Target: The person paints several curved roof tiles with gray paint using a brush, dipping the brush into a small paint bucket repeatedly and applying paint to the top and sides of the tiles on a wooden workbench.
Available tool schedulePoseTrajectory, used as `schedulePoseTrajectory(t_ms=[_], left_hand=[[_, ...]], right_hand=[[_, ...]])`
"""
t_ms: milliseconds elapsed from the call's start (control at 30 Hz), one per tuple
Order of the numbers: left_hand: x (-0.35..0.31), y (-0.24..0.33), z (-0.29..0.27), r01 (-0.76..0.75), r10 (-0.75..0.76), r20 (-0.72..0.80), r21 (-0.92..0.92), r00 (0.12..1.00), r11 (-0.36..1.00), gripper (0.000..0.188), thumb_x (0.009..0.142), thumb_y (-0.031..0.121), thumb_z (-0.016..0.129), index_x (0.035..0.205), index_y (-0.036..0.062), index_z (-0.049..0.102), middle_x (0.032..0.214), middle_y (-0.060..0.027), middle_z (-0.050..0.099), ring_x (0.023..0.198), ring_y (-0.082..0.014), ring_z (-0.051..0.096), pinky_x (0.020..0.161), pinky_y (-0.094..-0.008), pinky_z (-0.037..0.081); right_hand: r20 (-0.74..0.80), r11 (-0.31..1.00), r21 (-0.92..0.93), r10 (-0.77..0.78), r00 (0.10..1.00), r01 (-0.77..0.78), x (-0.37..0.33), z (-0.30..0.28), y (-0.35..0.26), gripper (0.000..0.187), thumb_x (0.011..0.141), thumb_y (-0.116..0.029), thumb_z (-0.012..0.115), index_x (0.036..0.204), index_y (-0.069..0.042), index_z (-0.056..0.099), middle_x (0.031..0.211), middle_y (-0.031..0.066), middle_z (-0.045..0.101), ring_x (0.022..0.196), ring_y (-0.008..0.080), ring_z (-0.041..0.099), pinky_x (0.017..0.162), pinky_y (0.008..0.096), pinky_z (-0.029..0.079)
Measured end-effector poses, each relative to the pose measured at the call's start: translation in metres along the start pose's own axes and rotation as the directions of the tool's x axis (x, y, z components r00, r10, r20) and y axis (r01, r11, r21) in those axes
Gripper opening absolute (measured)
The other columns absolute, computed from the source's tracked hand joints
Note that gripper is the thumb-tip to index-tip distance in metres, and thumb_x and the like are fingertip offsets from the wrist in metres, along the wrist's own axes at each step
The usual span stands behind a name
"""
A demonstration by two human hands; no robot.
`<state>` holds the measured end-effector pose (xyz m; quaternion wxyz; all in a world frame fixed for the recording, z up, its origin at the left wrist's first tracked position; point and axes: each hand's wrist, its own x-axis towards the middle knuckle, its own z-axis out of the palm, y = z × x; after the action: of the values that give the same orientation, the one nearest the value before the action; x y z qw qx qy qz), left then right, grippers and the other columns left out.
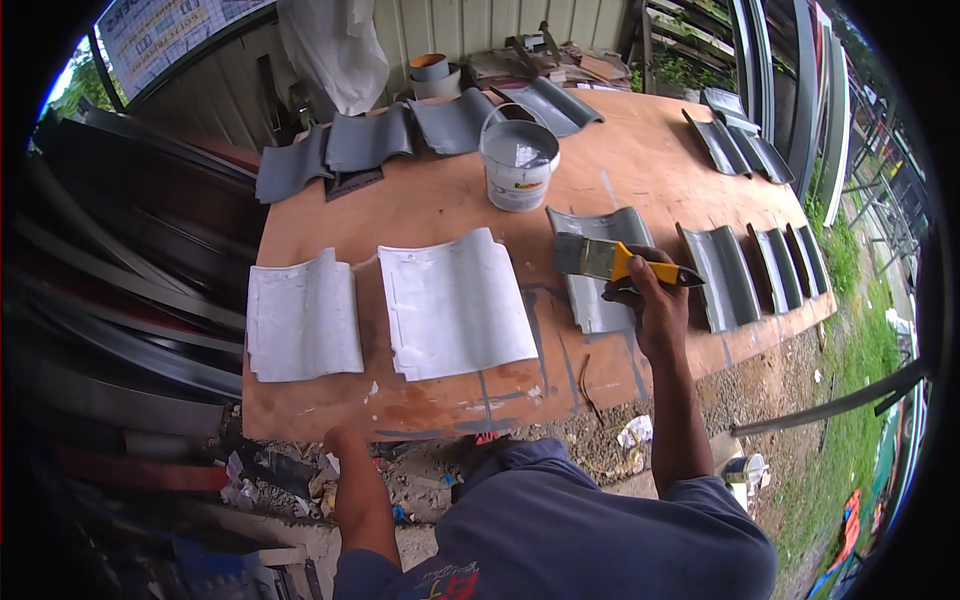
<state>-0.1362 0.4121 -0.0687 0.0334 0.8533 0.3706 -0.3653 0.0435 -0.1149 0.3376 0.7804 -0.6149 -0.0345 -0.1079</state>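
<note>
Right hand (660,302), closed round brush (603,259), at grey tile (602,312), front-right of bucket (515,187). White tiles (457,308), two, front-left of bucket. Left hand (347,437), likewise front-left, grip unclear

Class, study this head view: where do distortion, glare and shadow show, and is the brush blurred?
In the head view, the wide lens bows the plywood board; the paintbrush in the right hand looks fairly sharp; in the same view, the sky patch at upper left is washed out, and the dark panels at left sink into shade.

The brush handle (622,262) is yellow-and-black, the paint (520,152) grey.
</note>
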Motion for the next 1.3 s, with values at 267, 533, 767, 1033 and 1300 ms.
schedulePoseTrajectory(t_ms=[267, 533, 767, 1033, 1300], left_hand=[[0.024, -0.011, 0.023, 0.118, -0.124, 0.093, 0.074, 0.988, 0.990, 0.031, 0.080, 0.039, 0.085, 0.105, 0.0196, 0.083, 0.112, -0.0004, 0.079, 0.099, -0.0152, 0.075, 0.080, -0.0341, 0.061], [-0.007, 0.026, -0.020, 0.058, -0.064, 0.028, 0.177, 0.998, 0.982, 0.034, 0.086, 0.044, 0.077, 0.113, 0.0241, 0.081, 0.118, 0.0008, 0.078, 0.106, -0.0176, 0.074, 0.083, -0.0376, 0.060], [-0.011, 0.020, -0.026, 0.037, -0.074, 0.204, 0.180, 0.976, 0.983, 0.039, 0.087, 0.043, 0.076, 0.123, 0.0270, 0.077, 0.126, 0.0013, 0.075, 0.115, -0.0182, 0.071, 0.088, -0.0381, 0.058], [-0.016, 0.022, -0.038, 0.108, -0.147, 0.221, 0.181, 0.964, 0.978, 0.039, 0.084, 0.039, 0.080, 0.119, 0.0219, 0.079, 0.123, -0.0014, 0.076, 0.111, -0.0188, 0.073, 0.086, -0.0376, 0.059], [-0.020, 0.024, -0.039, 0.201, -0.215, 0.227, 0.084, 0.950, 0.976, 0.031, 0.088, 0.031, 0.076, 0.114, 0.0143, 0.080, 0.117, -0.0073, 0.078, 0.105, -0.0212, 0.075, 0.083, -0.0366, 0.060]], right_hand=[[0.019, 0.972, -0.112, -0.205, 0.979, 0.206, 0.212, 0.067, 0.051, 0.038, 0.097, -0.024, 0.073, 0.114, 0.010, 0.071, 0.092, 0.0141, 0.074, 0.076, 0.0184, 0.071, 0.067, 0.0321, 0.062], [0.063, 0.788, -0.604, -0.104, 0.993, 0.121, 0.399, 0.112, 0.174, 0.043, 0.089, -0.035, 0.075, 0.091, 0.008, 0.074, 0.074, 0.0180, 0.073, 0.068, 0.0251, 0.074, 0.062, 0.0387, 0.056], [0.196, 0.591, -0.776, -0.102, 0.975, 0.218, 0.418, 0.138, 0.202, 0.041, 0.088, -0.034, 0.076, 0.095, 0.006, 0.074, 0.080, 0.0193, 0.074, 0.073, 0.0258, 0.075, 0.068, 0.0392, 0.057], [0.207, 0.674, -0.728, 0.042, 0.977, 0.125, 0.412, 0.128, 0.196, 0.041, 0.087, -0.035, 0.078, 0.093, 0.006, 0.075, 0.076, 0.0148, 0.074, 0.067, 0.0218, 0.073, 0.064, 0.0364, 0.056], [0.155, 0.768, -0.629, -0.031, 0.987, 0.123, 0.396, 0.104, 0.187, 0.042, 0.092, -0.034, 0.076, 0.099, 0.007, 0.075, 0.079, 0.0095, 0.072, 0.069, 0.0163, 0.071, 0.060, 0.0306, 0.055]])
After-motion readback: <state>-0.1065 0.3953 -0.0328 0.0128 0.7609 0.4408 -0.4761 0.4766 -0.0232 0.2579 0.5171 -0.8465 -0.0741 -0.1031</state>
